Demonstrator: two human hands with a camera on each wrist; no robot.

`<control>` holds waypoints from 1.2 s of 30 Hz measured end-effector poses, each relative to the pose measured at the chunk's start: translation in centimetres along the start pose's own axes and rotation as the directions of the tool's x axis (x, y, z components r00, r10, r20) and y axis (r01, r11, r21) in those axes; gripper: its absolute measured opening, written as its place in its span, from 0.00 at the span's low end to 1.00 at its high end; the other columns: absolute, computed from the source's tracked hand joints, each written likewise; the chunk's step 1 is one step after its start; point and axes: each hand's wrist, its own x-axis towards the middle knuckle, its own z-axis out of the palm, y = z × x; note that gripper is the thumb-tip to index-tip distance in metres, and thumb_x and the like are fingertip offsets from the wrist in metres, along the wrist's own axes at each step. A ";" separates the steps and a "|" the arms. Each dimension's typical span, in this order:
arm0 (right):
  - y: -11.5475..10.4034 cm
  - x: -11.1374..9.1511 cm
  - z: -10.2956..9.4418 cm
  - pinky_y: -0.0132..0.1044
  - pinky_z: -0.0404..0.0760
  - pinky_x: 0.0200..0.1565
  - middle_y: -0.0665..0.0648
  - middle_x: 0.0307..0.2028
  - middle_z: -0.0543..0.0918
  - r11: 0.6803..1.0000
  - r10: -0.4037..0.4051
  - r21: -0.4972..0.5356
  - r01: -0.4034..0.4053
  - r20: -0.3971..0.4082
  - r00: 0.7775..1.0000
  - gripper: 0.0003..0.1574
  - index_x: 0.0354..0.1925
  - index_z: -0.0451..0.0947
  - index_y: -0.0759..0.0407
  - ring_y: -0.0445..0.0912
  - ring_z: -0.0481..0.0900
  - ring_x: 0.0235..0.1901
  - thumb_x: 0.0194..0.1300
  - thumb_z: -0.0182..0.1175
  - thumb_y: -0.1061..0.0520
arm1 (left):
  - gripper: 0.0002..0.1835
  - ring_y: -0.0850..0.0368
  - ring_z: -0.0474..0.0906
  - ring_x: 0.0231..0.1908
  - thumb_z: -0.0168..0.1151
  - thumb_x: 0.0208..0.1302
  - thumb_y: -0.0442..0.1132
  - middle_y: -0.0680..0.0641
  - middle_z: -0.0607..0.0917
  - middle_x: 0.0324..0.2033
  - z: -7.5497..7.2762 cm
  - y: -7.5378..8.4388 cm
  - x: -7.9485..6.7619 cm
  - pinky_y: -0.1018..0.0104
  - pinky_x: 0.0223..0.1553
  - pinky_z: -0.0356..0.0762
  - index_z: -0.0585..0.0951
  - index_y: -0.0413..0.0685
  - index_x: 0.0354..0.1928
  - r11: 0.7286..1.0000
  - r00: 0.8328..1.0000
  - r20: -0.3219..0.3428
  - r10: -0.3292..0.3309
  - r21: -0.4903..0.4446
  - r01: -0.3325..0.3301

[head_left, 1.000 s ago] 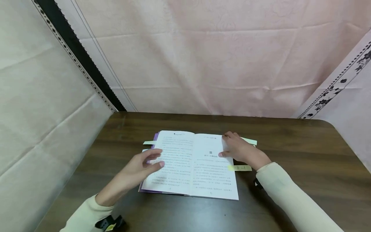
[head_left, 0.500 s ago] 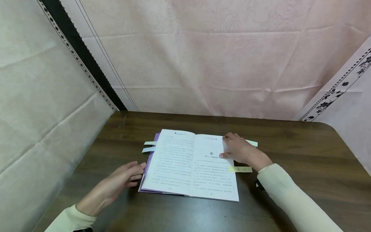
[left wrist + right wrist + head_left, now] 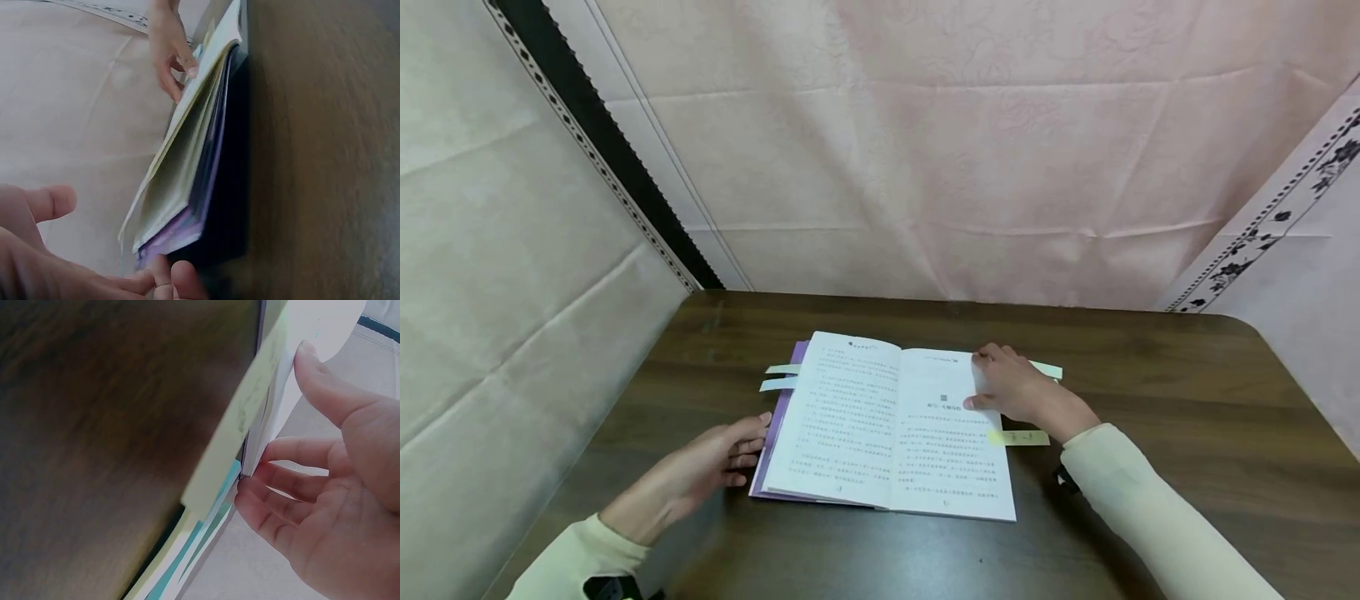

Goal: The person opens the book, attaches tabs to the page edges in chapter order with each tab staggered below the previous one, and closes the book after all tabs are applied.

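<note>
An open book (image 3: 842, 425) with printed white pages and a purple cover (image 3: 780, 437) lies on the table. My left hand (image 3: 696, 467) is at the book's left edge, its fingertips by the cover. In the left wrist view its thumb (image 3: 53, 203) stands apart from the pages, and the fingers are at the lower corner of the cover. My right hand (image 3: 1026, 387) holds the book's right side near the far corner. In the right wrist view its thumb (image 3: 312, 365) lies on the page and its bent fingers meet the edge.
Pale sticky tabs (image 3: 778, 385) stick out on the book's left. A yellow tab (image 3: 1026, 437) and a green one (image 3: 1048, 369) stick out on the right. The brown wooden table (image 3: 1150, 358) ends at a pale cloth backdrop (image 3: 925, 167).
My left hand has drawn back from over the left page, down and left to the cover's edge. The left cover edge has shifted slightly leftward. My right hand has kept its place.
</note>
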 end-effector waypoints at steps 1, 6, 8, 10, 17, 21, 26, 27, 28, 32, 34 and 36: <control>0.0 0.0 0.0 0.65 0.63 0.72 0.73 0.75 0.64 1.000 -0.001 -0.002 0.001 -0.001 1.000 0.50 0.77 0.62 0.73 0.69 0.61 0.75 0.73 0.68 0.44 | 0.32 0.52 0.74 0.52 0.50 0.80 0.55 0.44 0.81 0.58 0.1 -0.1 -0.1 0.58 0.48 0.69 0.73 0.36 0.72 1.000 1.000 -0.002 0.020 -0.010 -0.020; 0.1 0.0 0.1 0.65 0.63 0.72 0.73 0.76 0.63 1.000 0.004 0.002 -0.004 0.001 1.000 0.50 0.76 0.62 0.74 0.70 0.60 0.75 0.73 0.68 0.44 | 0.31 0.54 0.80 0.55 0.51 0.82 0.53 0.46 0.86 0.55 2.3 0.1 -1.8 0.55 0.62 0.70 0.69 0.37 0.72 0.981 0.986 -0.031 0.161 -0.107 -0.163; 0.1 -0.1 0.1 0.65 0.64 0.72 0.73 0.76 0.63 1.000 0.010 0.009 -0.010 -0.004 1.000 0.50 0.76 0.62 0.74 0.70 0.60 0.75 0.73 0.68 0.44 | 0.33 0.51 0.78 0.60 0.52 0.82 0.52 0.42 0.82 0.62 4.1 0.4 -2.9 0.54 0.68 0.66 0.63 0.38 0.78 0.958 0.967 -0.058 0.246 -0.137 -0.252; 0.1 -0.3 0.1 0.65 0.64 0.72 0.73 0.76 0.62 1.000 0.021 0.023 -0.021 -0.010 1.000 0.50 0.77 0.61 0.74 0.70 0.59 0.76 0.73 0.68 0.44 | 0.36 0.48 0.77 0.63 0.56 0.81 0.49 0.38 0.79 0.66 6.0 0.6 -3.6 0.56 0.70 0.68 0.59 0.39 0.80 0.921 0.930 -0.095 0.354 -0.140 -0.364; -0.3 -1.0 0.7 0.67 0.58 0.75 0.75 0.80 0.55 0.996 0.046 0.071 -0.045 -0.011 0.999 0.49 0.79 0.58 0.72 0.70 0.51 0.79 0.76 0.65 0.46 | 0.53 0.43 0.78 0.67 0.67 0.71 0.31 0.40 0.70 0.76 11.7 1.2 -3.1 0.53 0.65 0.77 0.44 0.60 0.86 0.743 0.741 -0.064 0.669 0.079 -0.664; -0.3 -1.1 1.2 0.66 0.60 0.74 0.75 0.80 0.54 0.989 0.029 0.149 -0.021 -0.051 0.998 0.46 0.78 0.60 0.72 0.70 0.49 0.80 0.76 0.65 0.49 | 0.56 0.51 0.54 0.80 0.61 0.75 0.30 0.50 0.44 0.85 14.7 1.7 -2.4 0.47 0.77 0.55 0.32 0.65 0.85 0.700 0.723 0.019 0.691 0.233 -0.675; -0.2 -2.5 1.8 0.62 0.73 0.67 0.71 0.74 0.69 0.924 -0.018 0.373 0.084 -0.177 0.984 0.36 0.74 0.69 0.68 0.65 0.68 0.73 0.77 0.64 0.52 | 0.54 0.54 0.35 0.82 0.58 0.77 0.34 0.49 0.32 0.84 17.7 2.4 -1.7 0.48 0.79 0.43 0.28 0.58 0.84 0.655 0.746 0.143 0.651 0.392 -0.647; -0.4 -3.0 1.7 0.61 0.75 0.66 0.70 0.72 0.72 0.886 -0.030 0.450 0.114 -0.189 0.981 0.33 0.73 0.70 0.68 0.65 0.72 0.71 0.79 0.61 0.53 | 0.53 0.52 0.34 0.83 0.58 0.77 0.34 0.47 0.32 0.84 18.2 2.6 -1.6 0.46 0.79 0.43 0.29 0.55 0.84 0.638 0.747 0.170 0.643 0.421 -0.645; -0.6 -3.7 1.7 0.60 0.76 0.66 0.69 0.71 0.74 0.829 -0.043 0.541 0.140 -0.188 0.981 0.31 0.73 0.69 0.68 0.64 0.73 0.70 0.81 0.57 0.54 | 0.52 0.49 0.33 0.83 0.58 0.77 0.34 0.44 0.32 0.84 18.6 2.7 -1.4 0.45 0.79 0.43 0.30 0.52 0.84 0.621 0.748 0.191 0.635 0.450 -0.642; -2.2 -6.5 1.2 0.50 0.75 0.69 0.74 0.73 0.69 0.493 -0.080 0.858 0.141 -0.116 0.990 0.31 0.77 0.58 0.74 0.63 0.71 0.72 0.85 0.40 0.60 | 0.48 0.38 0.34 0.82 0.59 0.78 0.37 0.35 0.35 0.83 19.7 3.2 -1.1 0.40 0.79 0.46 0.37 0.42 0.85 0.563 0.771 0.247 0.587 0.560 -0.608; -3.1 -7.7 1.0 0.44 0.75 0.69 0.76 0.74 0.65 0.371 -0.050 0.925 0.088 -0.074 0.996 0.32 0.78 0.52 0.76 0.62 0.71 0.72 0.85 0.35 0.61 | 0.46 0.34 0.37 0.81 0.59 0.79 0.39 0.32 0.39 0.83 20.1 3.4 -1.0 0.39 0.78 0.50 0.42 0.39 0.84 0.540 0.791 0.256 0.556 0.612 -0.578; -3.8 -8.6 0.8 0.43 0.77 0.67 0.77 0.74 0.64 0.319 -0.002 0.946 0.052 -0.054 0.999 0.33 0.78 0.51 0.77 0.61 0.73 0.69 0.85 0.34 0.59 | 0.44 0.32 0.41 0.81 0.59 0.79 0.43 0.31 0.43 0.82 20.5 3.7 -0.9 0.38 0.76 0.55 0.46 0.38 0.84 0.518 0.805 0.260 0.533 0.651 -0.554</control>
